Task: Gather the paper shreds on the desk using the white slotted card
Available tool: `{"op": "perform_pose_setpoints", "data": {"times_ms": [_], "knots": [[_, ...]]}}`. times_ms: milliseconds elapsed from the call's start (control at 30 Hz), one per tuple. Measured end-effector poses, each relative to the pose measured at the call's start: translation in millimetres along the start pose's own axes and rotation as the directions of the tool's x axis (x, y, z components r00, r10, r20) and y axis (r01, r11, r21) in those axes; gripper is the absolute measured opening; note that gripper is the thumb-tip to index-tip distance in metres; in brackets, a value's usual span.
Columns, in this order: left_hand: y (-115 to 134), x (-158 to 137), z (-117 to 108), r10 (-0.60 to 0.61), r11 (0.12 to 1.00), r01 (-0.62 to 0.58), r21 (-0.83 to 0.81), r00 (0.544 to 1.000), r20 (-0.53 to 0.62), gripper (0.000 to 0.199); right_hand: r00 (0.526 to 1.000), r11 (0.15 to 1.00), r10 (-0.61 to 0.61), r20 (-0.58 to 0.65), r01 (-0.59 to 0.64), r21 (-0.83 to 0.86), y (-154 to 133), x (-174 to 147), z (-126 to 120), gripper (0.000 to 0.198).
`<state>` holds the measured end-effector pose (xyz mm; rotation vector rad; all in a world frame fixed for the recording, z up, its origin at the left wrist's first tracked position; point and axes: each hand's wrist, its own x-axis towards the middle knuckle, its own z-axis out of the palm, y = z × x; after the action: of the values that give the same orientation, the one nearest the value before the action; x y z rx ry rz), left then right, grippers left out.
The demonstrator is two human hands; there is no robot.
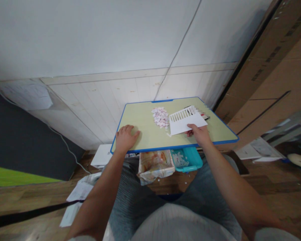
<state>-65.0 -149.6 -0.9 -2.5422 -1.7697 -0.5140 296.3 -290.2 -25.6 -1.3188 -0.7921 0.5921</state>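
My right hand (198, 132) grips the near right part of a white sheet (182, 125), thumb on top and fingers beneath. A row of slot-shaped cutouts runs along the sheet's far edge. My left hand (126, 136) rests on the left side of the table (141, 117), fingers spread, with nothing in it. Between the hands, just left of the sheet, lies a heap of small pinkish-white paper pieces (160, 117). A few whitish scraps lie near the sheet's lower left corner. Partly hidden behind the sheet is a dark and red item (205, 116).
Below the table's front edge are a lined bin (155, 164) and a teal basket (188, 160) with white scraps inside. Large cardboard boxes (263, 77) stand at the right. A cable (178, 50) runs down the wall behind. Scraps dot the floor.
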Motion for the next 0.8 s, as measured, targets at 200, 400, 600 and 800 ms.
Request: {"op": "perform_pose_setpoints", "data": {"times_ms": [200, 400, 600, 800], "knots": [[-1.3, 0.6, 1.6, 0.001, 1.0, -0.001, -0.006, 1.0, -0.005, 0.05, 0.993, 1.0, -0.017, -0.116, 0.02, 0.021, 6.2, 1.7, -2.6, 0.025], [-2.8, 1.1, 2.9, 0.009, 1.0, -0.009, -0.006, 1.0, -0.004, 0.051, 0.981, 0.997, -0.026, -0.191, 0.038, 0.06, 7.0, 2.7, -5.3, 0.029], [-2.3, 1.3, 1.8, 0.006, 1.0, -0.006, -0.003, 1.0, -0.004, 0.049, 0.981, 0.998, 0.014, -0.195, -0.001, 0.067, 5.3, 0.6, -5.1, 0.025], [-2.8, 1.3, 1.7, 0.003, 1.0, -0.003, -0.012, 1.0, 0.001, 0.051, 0.975, 0.996, 0.059, -0.215, -0.043, 0.081, 1.9, -0.5, -6.7, 0.027]]}}
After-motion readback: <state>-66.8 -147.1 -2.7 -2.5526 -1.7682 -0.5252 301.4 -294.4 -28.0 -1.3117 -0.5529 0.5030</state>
